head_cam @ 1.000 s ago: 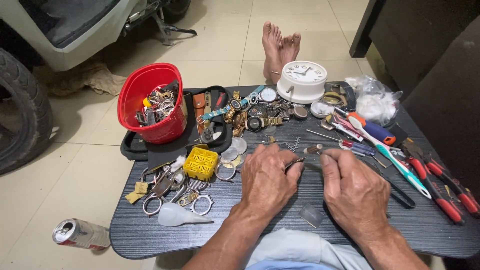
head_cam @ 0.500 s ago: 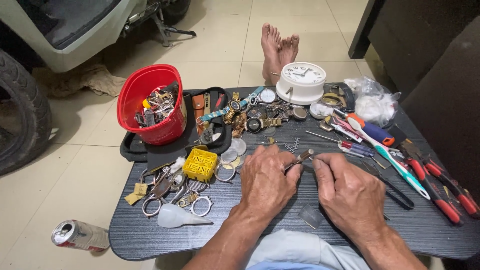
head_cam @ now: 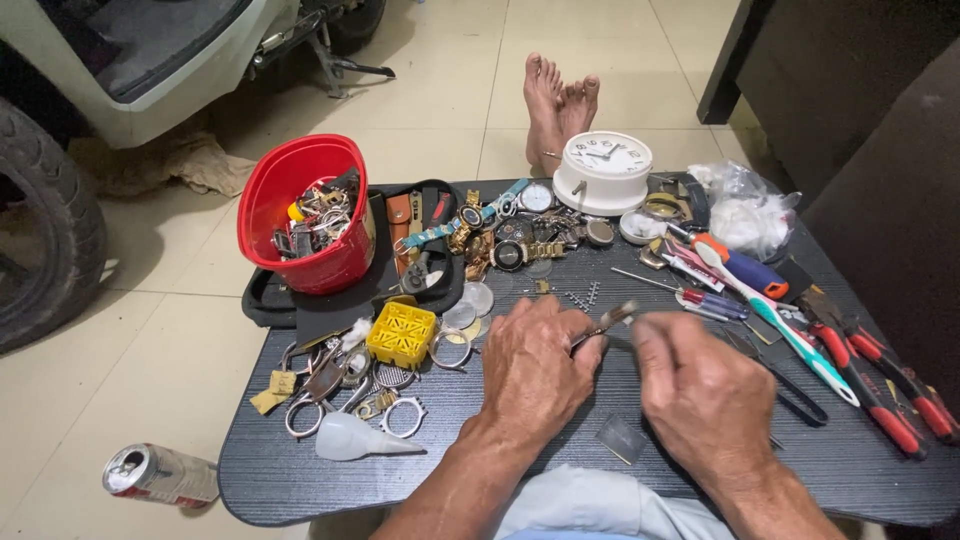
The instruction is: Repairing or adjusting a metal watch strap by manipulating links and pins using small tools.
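At frame centre, my left hand (head_cam: 535,365) pinches a small metal tool (head_cam: 605,325) above the dark tabletop (head_cam: 300,470), my right hand (head_cam: 700,395) curled beside its tip; work appears underway, with watches (head_cam: 500,240) still heaped beyond.

Bare tabletop (head_cam: 560,470) near front edge; yellow box (head_cam: 401,333), pliers (head_cam: 880,385) flank it.

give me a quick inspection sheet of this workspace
surface: dark table, crowded.
job's things: small metal tool pinched in left hand; right hand meets its tip.
clutter: red bucket of parts, yellow crate, watches, white clock, screwdrivers, red pliers, plastic bag.
grips: left closed on the tool; right fingertips pinched.
cables: nothing seen.
surroundings: tiled floor, crushed can, tyre, bare feet.
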